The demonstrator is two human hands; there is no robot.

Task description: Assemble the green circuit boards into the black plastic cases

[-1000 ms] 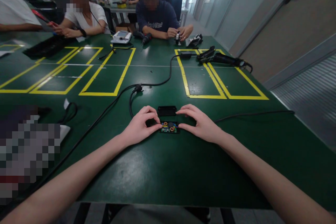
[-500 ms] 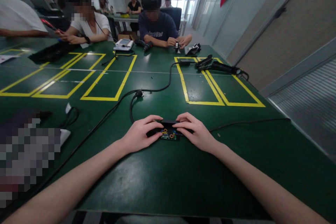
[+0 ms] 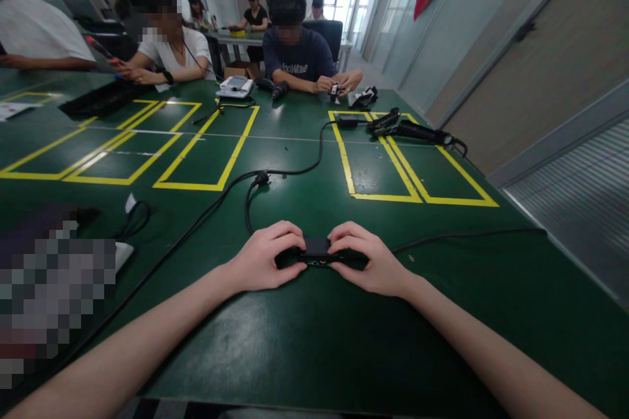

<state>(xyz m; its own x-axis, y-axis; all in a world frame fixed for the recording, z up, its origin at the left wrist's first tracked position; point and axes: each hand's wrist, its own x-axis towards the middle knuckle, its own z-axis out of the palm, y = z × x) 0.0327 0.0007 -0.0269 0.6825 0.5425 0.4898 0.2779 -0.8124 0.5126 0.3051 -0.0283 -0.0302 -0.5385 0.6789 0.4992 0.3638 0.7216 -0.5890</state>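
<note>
A small black plastic box cover (image 3: 317,247) lies over a circuit board (image 3: 319,263), of which only a thin edge shows along the front. My left hand (image 3: 268,255) pinches the left end, fingers on top of the cover and thumb low at its front. The right end is gripped the same way by my right hand (image 3: 371,258). Between each palm and the box there is a dark gap. A black cable (image 3: 249,209) with a plug (image 3: 261,179) comes out behind my left hand, and another cable (image 3: 466,234) runs off to the right.
Yellow tape rectangles (image 3: 388,197) mark the green table (image 3: 255,353). A long black cord (image 3: 196,217) crosses it to a black adapter (image 3: 348,122). Black tools (image 3: 417,129) lie at the far right. A blurred bundle (image 3: 59,288) is at left. Several people sit across, one handling a small part (image 3: 335,91).
The black cover has tipped down over the circuit board, which showed its coils before and is now mostly hidden. Both thumbs have moved to the front edge. The camera view has shifted slightly.
</note>
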